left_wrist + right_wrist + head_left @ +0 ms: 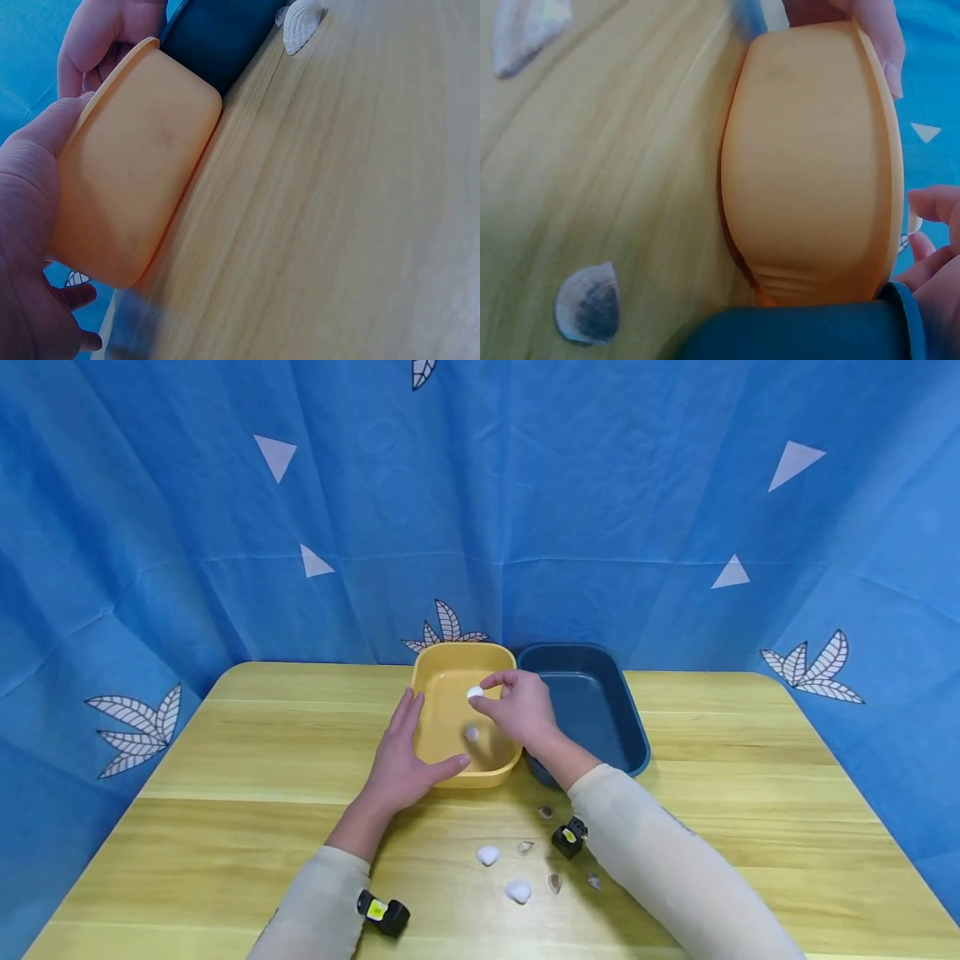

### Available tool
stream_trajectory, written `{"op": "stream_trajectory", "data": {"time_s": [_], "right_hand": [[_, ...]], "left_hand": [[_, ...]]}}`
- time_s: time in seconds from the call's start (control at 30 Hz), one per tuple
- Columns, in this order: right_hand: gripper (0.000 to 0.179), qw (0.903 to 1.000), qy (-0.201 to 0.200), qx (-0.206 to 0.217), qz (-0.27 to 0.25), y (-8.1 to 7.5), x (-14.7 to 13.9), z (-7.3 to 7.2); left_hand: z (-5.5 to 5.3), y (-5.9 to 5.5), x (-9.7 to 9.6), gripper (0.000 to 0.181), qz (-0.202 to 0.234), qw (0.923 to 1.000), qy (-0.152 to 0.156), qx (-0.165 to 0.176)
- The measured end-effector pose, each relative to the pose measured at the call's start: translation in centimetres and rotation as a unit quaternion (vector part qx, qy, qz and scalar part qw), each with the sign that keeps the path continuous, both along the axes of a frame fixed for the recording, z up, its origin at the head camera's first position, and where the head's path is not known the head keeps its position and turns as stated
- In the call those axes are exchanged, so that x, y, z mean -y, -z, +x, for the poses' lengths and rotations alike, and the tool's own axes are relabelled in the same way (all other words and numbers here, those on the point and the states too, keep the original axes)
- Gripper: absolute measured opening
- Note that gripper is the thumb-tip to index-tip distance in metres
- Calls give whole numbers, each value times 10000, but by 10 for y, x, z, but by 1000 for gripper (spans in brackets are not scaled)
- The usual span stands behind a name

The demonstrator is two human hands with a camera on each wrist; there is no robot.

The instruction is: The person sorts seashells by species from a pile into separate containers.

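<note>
Over the yellow bin, my right hand pinches a small white seashell between thumb and fingertips. Below it, another pale shell lies on the bin's floor. My left hand rests at the bin's near left corner, fingers straight along the left side and thumb across the near rim. In the left wrist view, that thumb lies along the rim of the bin. The right wrist view shows the held shell edge-on beyond the rim.
A dark blue bin stands against the yellow one's right side. Scattered on the wooden table, nearer me, are white shells and smaller brownish shells, several in all. Behind the table hangs a blue curtain.
</note>
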State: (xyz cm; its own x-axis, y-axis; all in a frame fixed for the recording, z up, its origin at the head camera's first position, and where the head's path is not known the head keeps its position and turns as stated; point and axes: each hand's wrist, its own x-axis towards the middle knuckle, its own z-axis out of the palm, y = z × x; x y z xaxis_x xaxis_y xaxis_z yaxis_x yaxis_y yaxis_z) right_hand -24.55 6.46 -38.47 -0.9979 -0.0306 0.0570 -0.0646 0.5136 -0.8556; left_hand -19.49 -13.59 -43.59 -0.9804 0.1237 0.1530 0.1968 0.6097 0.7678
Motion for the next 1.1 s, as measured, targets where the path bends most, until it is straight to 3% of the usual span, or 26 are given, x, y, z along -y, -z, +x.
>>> {"op": "stream_trajectory", "data": {"time_s": [0.4, 0.67, 0.97, 1.1], "right_hand": [[23, 9999, -26, -146, 58, -1, 12, -18], [24, 9996, 49, 79, 272, 4, 17, -27], [25, 9984, 157, 228, 484, 7, 20, -29], [32, 9977, 18, 167, 650, 8, 20, -29]], "left_hand": [[-1, 2, 0, 115, 53, 10000, 20, 0], [-1, 2, 2, 116, 18, 10000, 58, -77], [-2, 3, 2, 117, 64, 9999, 87, -92], [-1, 3, 2, 117, 51, 9999, 76, -78]]}}
